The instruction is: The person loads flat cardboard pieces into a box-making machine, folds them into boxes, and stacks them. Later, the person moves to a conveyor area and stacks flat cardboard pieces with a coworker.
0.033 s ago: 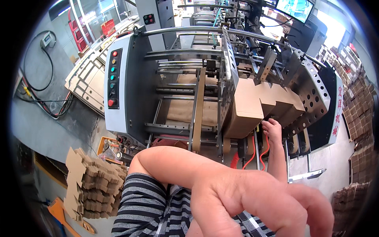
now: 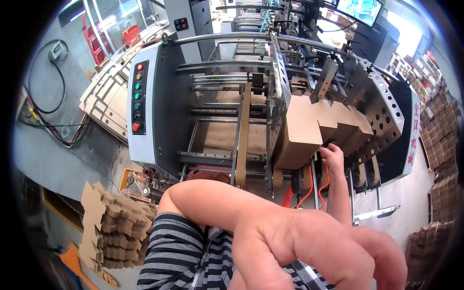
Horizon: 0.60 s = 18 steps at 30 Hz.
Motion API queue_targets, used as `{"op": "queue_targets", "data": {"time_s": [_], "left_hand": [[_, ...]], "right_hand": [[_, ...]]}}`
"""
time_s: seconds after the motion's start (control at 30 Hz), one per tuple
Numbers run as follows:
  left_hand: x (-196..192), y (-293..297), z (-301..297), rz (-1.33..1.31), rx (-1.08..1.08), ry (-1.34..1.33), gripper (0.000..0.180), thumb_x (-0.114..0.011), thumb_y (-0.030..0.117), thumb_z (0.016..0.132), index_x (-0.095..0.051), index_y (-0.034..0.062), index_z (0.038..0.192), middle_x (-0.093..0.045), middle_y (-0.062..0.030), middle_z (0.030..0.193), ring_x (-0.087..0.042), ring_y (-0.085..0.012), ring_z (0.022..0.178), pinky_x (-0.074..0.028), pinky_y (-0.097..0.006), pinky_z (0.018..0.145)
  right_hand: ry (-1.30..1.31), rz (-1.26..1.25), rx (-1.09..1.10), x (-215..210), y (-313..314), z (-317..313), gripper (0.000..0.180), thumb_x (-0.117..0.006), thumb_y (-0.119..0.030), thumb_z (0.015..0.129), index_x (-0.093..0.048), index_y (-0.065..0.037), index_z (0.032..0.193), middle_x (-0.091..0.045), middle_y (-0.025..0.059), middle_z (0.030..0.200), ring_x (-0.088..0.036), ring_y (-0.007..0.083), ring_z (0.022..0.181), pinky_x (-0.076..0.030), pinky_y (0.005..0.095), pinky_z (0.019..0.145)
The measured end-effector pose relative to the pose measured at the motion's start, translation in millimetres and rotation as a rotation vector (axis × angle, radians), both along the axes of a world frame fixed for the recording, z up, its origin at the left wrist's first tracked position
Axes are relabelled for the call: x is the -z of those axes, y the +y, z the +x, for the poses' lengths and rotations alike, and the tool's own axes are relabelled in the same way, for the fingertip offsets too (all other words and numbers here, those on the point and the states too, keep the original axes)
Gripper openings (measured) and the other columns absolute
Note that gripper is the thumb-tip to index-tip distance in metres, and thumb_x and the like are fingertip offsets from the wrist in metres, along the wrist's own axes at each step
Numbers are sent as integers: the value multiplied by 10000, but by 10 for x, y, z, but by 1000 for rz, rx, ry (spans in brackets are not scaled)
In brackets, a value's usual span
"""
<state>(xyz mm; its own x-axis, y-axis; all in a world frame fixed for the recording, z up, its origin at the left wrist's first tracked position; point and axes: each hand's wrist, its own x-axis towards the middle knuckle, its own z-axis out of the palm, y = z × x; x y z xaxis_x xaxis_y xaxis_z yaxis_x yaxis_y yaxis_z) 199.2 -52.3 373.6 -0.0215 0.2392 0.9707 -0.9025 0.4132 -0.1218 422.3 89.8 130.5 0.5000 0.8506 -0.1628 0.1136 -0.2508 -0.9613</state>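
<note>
My left hand point(image 2: 324, 244) is large in the foreground, its forearm crossing in front of me from a striped sleeve. Its thumb and bent fingers are wide apart with nothing visible between them; the fingertips run out of the picture. Farther off, my right hand point(image 2: 332, 157) reaches up to the notch in a packed row of brown folded cardboard blanks point(image 2: 302, 125), standing on edge in the machine. The fingers curl at the blanks' lower edge, beside a metal rod point(image 2: 316, 186); what they hold, if anything, is hidden.
A grey machine side with a button panel point(image 2: 138, 97) stands left of a tan belt point(image 2: 243, 133). Red air hoses point(image 2: 325, 186) hang below my right hand. Stacked cardboard cut-outs point(image 2: 118, 227) lie lower left, near an orange pallet-truck part point(image 2: 75, 261). Brown bundles point(image 2: 441, 128) line the right.
</note>
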Motion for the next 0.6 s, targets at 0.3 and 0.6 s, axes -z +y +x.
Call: {"op": "queue_targets", "data": {"time_s": [0.3,0.6], "left_hand": [[28,202,-21,210,-76,87,221,-531,197,887,-592,-12,843,-498,-356,1176,-597,-334,936,-484,-394,821],[46,153,14,81,-143,120,226,-534,197,894,-585,-23,893,-496,-360,1168,-594,-331,923,-497,-397,796]], "right_hand": [[-61,113,-107,49,137,8,619,-672,-57,659,-509,77,1241,-581,210,1197,-592,244,1067,-464,318,912],[-331,106,-288,-289,-6,-224,621,-741,-69,627,-537,30,1205,-649,141,1070,-617,215,1001,-479,315,874]]}}
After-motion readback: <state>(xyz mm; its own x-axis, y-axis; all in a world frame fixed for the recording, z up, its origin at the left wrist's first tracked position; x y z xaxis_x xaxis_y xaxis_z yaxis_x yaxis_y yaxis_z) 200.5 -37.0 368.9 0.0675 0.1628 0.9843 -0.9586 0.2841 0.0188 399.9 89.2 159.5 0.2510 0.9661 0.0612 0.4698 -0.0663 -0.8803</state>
